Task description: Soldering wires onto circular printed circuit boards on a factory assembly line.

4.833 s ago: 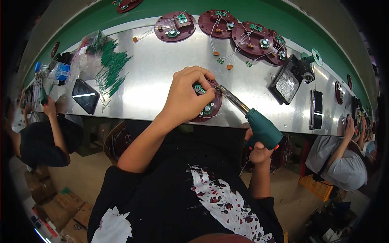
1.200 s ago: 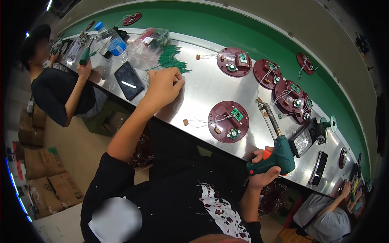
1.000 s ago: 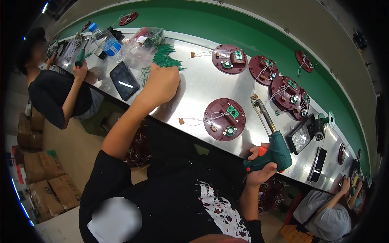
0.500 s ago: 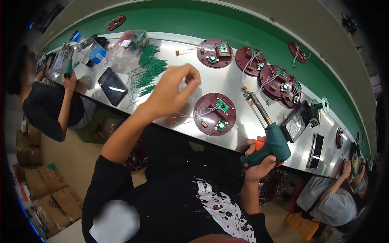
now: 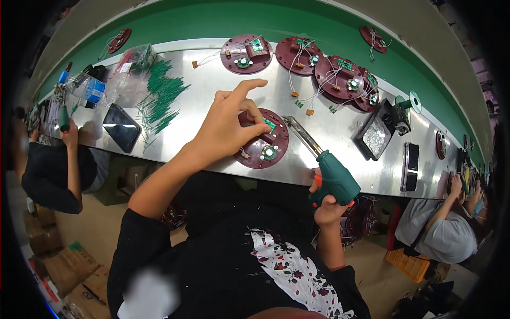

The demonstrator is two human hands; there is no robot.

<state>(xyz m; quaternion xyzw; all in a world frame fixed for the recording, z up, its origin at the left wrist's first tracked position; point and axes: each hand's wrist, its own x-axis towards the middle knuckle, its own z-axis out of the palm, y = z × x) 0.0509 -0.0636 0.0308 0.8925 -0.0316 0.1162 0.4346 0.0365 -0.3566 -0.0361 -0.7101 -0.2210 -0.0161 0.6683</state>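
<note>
My right hand (image 5: 328, 208) grips a green soldering gun (image 5: 336, 178) with orange-red parts, its metal nose pointing up and left. The tip of the gun is just right of a round maroon disc (image 5: 254, 157) at the near edge of the bench. That disc carries a green circuit board (image 5: 270, 125), a small round part and thin wires. Over the disc's upper left, my left hand (image 5: 223, 125) has its index finger stretched out. Its thumb and middle finger come together beside the board; whatever they hold is too small to make out.
More wired maroon discs (image 5: 247, 63) lie along the back, some overlapping (image 5: 340, 80). Green wire pieces (image 5: 162, 95), a phone (image 5: 122, 127) and a water bottle (image 5: 87, 87) are at left. A black tray (image 5: 374, 133), solder spool (image 5: 409, 102) and another phone (image 5: 410, 167) sit right. Co-workers flank me.
My left hand has come over the near disc, its index finger straightening. The soldering gun's tip has moved closer to that disc. The whole view has shifted slightly.
</note>
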